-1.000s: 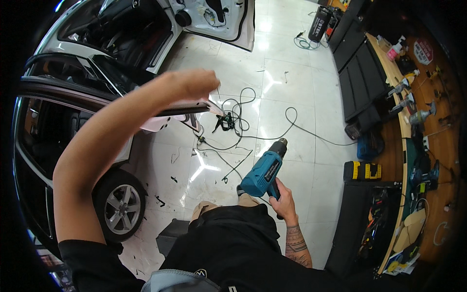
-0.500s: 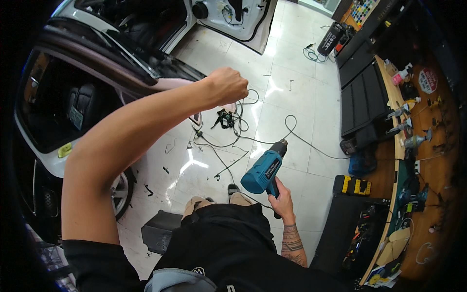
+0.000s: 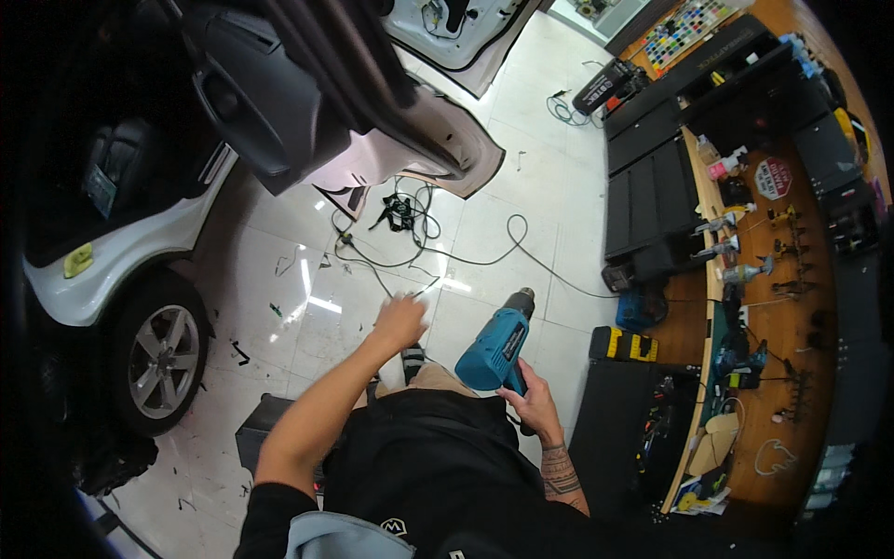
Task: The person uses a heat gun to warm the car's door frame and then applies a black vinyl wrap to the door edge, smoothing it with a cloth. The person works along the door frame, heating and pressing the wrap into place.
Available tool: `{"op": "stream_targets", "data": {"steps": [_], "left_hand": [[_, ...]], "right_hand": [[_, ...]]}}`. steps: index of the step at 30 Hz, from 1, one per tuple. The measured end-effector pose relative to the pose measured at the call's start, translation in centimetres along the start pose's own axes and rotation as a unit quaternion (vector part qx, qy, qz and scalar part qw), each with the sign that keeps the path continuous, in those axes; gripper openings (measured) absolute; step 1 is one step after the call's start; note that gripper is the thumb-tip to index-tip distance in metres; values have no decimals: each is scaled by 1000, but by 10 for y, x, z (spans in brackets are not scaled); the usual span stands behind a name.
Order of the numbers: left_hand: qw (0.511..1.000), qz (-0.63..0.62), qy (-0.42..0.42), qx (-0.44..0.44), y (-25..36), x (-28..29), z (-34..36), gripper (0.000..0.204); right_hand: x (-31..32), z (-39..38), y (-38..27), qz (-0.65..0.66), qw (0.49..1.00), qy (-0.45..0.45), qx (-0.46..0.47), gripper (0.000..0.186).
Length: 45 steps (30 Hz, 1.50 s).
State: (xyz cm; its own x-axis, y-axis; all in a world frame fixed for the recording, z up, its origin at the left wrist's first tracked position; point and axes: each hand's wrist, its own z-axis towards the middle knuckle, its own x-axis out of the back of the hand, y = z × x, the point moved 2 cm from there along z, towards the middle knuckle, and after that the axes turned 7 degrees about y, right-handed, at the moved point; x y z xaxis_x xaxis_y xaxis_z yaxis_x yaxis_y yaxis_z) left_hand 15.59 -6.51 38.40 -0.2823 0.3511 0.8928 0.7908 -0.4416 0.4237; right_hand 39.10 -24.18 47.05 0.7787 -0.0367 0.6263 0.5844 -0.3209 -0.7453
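Observation:
In my right hand (image 3: 535, 399) is a teal heat gun (image 3: 494, 349), its grip wrapped by my fingers and its metal nozzle pointing away and up to the right. My left hand (image 3: 400, 321) hovers in front of my body, left of the heat gun and apart from it. Motion blurs its fingers, so whether they are curled round anything does not show. Beyond it, a car door (image 3: 368, 154) with a dark inner panel stands open from the white car (image 3: 112, 270). The heat gun's lower grip is partly hidden by my hand.
A dark cord (image 3: 456, 258) loops across the white tiled floor. Black strips (image 3: 400, 214) lie beneath the door. On the right stand a wooden workbench (image 3: 703, 373) with tools and a yellow-black case (image 3: 624, 345). A black box (image 3: 256, 429) sits by my left side, near the wheel (image 3: 163, 363).
My left hand has dropped from beside the car door toward my body. The door's dark inner panel has come into view. The heat gun stays in my right hand.

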Motion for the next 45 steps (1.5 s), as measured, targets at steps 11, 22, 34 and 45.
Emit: {"op": "stream_targets", "data": {"steps": [11, 22, 34, 45], "left_hand": [[834, -320, 80, 442, -198, -194, -305, 23], [648, -470, 65, 596, -222, -233, -415, 19], [625, -526, 100, 568, -223, -195, -357, 18], [586, -552, 89, 586, -224, -192, -361, 18]], "right_hand": [[-36, 27, -127, -144, 939, 24, 312, 74], [-61, 49, -157, -122, 924, 98, 349, 77], [-68, 59, -158, -125, 920, 119, 352, 76], [-67, 63, -146, -124, 953, 85, 263, 74]]}}
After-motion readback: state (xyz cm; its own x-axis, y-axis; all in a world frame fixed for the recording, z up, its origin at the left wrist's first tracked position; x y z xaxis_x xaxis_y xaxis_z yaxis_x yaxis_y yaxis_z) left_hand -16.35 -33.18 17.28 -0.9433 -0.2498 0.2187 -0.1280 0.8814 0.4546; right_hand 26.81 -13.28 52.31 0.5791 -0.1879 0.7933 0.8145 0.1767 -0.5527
